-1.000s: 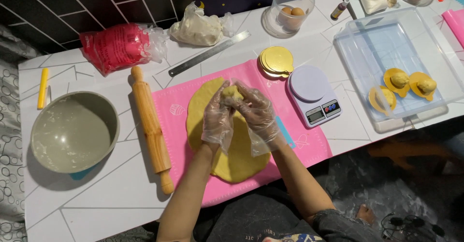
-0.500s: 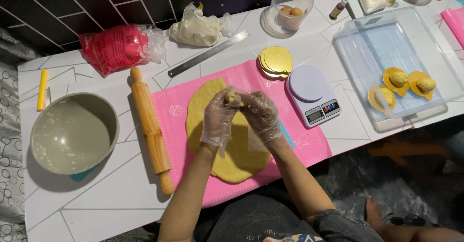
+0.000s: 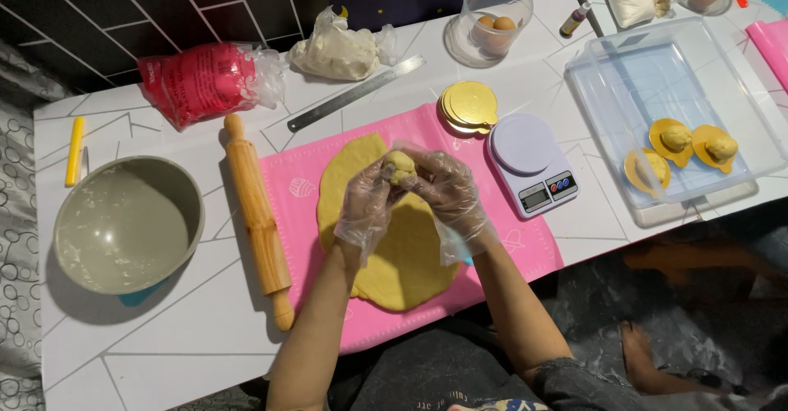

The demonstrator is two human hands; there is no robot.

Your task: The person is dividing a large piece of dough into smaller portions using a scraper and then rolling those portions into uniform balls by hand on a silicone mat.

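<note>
While we hold a small dough ball [image 3: 400, 165] above the rolled dough sheet [image 3: 386, 230] on the pink mat [image 3: 525, 251], both gloved hands, left [image 3: 367, 202] and right [image 3: 443, 189], keep a narrow grip on it.

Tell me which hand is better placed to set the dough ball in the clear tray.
Right, probably. The right hand shares the dough ball with the left hand but sits nearer the clear tray.

Red bag [image 3: 201, 82], clear dough bag [image 3: 341, 50]; grey scale screen [image 3: 535, 198].
</note>
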